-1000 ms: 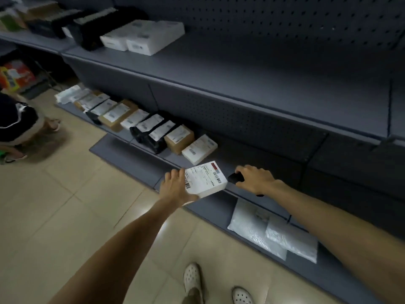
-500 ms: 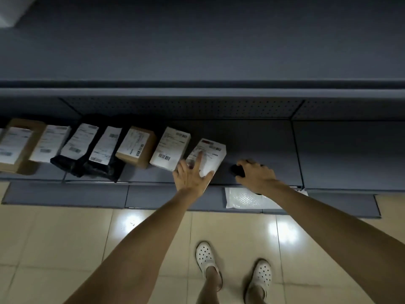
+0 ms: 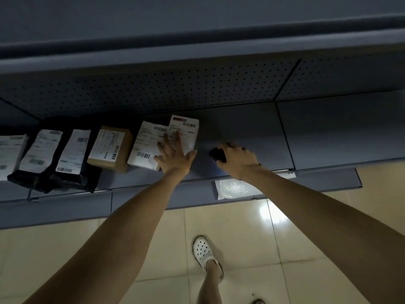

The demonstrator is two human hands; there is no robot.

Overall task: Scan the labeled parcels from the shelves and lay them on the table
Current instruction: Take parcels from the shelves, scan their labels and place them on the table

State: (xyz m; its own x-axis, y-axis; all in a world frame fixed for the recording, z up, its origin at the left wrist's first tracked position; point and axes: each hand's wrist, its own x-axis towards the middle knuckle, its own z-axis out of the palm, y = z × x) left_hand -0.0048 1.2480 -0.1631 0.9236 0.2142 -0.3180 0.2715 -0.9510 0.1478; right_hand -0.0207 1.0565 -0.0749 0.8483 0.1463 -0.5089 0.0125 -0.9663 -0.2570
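Left hand [image 3: 175,157] and right hand [image 3: 237,161] bare, forearms [image 3: 131,218] bare; white perforated clogs [image 3: 205,252] on the feet.

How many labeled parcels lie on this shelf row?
6, left to right: white parcel at frame edge, two black bags, brown box, white box, red-marked box under the left hand; others possibly off-frame.
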